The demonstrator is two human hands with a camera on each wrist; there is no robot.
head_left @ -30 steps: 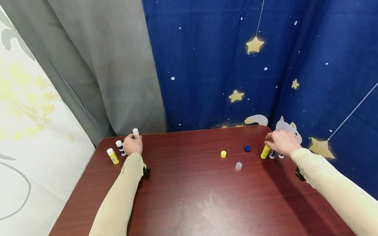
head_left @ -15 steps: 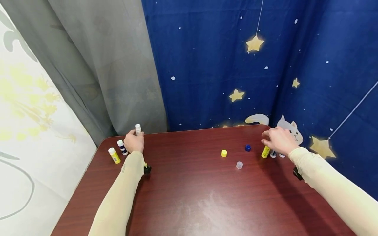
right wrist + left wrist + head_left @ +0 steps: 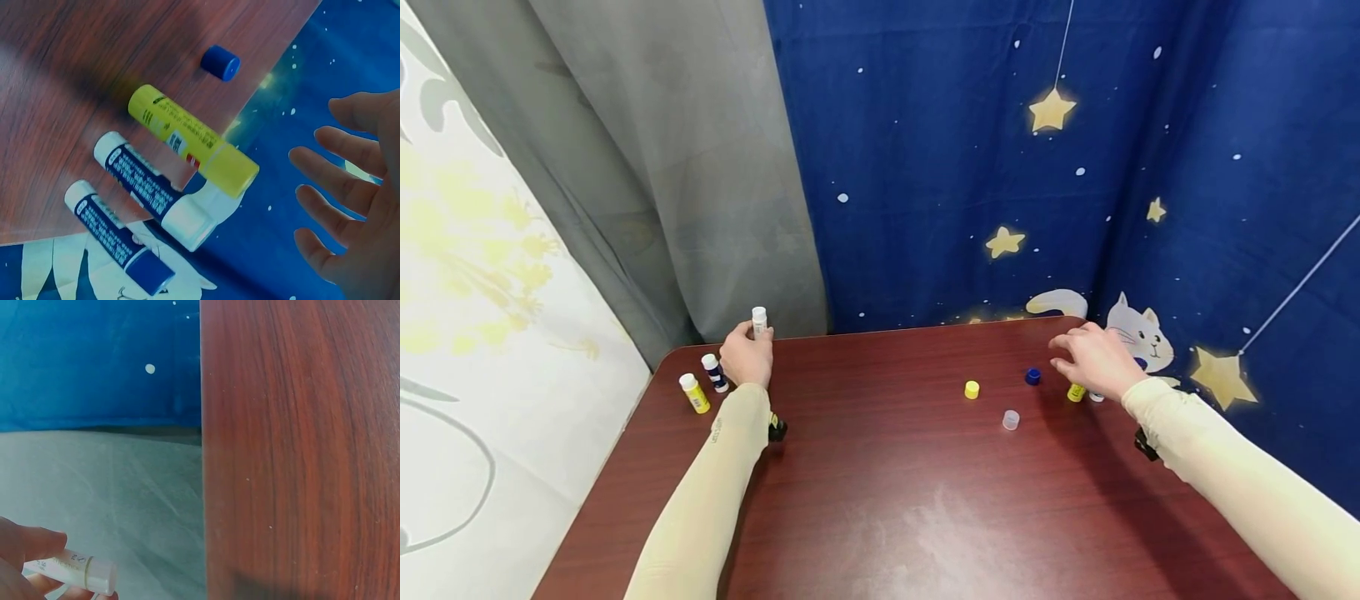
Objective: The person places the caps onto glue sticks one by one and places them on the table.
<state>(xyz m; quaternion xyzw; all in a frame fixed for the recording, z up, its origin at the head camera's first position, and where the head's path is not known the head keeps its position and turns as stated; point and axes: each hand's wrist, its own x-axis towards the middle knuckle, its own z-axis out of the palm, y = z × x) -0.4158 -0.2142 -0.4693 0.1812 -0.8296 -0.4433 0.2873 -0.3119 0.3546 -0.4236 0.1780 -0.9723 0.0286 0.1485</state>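
Note:
In the head view my left hand (image 3: 747,360) grips a white glue stick (image 3: 760,320) near the table's back-left edge. The left wrist view has that stick's pale cap (image 3: 101,576) jutting past the fingers. Just left of this hand stand a navy glue stick (image 3: 716,375) and a yellow one, both white-topped. My right hand (image 3: 1097,360) hovers over the back-right corner, fingers spread and holding nothing. Beside it in the right wrist view stand a yellow glue stick (image 3: 187,139), a navy one with a white cap (image 3: 189,223) and a navy one with a blue cap (image 3: 150,272).
Three loose caps lie on the dark red table (image 3: 880,467): a yellow cap (image 3: 972,390), a blue cap (image 3: 1033,377) and a clear whitish cap (image 3: 1011,420). Grey and blue star-patterned curtains (image 3: 925,167) hang behind the back edge.
My left hand has lifted the white glue stick a little, away from the two sticks beside it. My right hand has drawn left, off the tops of the right-hand glue sticks.

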